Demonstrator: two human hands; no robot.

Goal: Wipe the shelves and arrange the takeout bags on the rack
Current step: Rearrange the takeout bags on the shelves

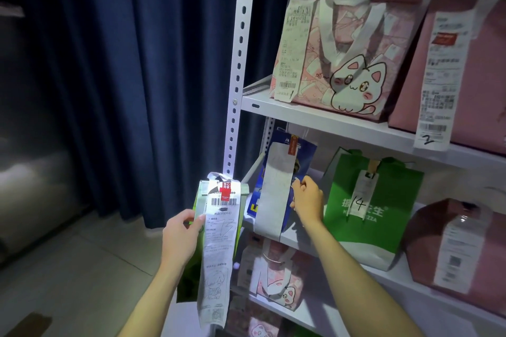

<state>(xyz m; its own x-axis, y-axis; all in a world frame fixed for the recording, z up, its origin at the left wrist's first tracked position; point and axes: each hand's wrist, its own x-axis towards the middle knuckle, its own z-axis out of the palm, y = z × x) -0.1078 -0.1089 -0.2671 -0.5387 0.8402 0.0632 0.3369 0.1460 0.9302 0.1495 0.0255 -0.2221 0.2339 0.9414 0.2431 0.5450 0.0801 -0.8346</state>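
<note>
Big blue curtain (123, 85) fills everything from nine to twelve o'clock, and the white metal rack (238, 68) stands just beside it, running off toward three. Up at one o'clock, top shelf, a pink cat bag (353, 63) sits upright with a long receipt down its left face, and a plain pink bag (482, 85) is right beside it at two, its receipt marked 2. Middle shelf now: a maroon bag (438, 243) at four o'clock, a green bag (367, 213) near centre with a tag reading 14, and a blue bag (276, 183) at the shelf's left end, tilted, a blank white slip hanging down its front. The right hand (306, 202) is curled onto that blue bag's right edge, fingers pinching it. Down at six, the left hand (180, 235) grips a green-sided bag (191, 276) held off the rack, thumb clamped across its long receipt (219, 241), which is scrawled 13. Another small cat bag (276, 276) sits on the shelf below.
</note>
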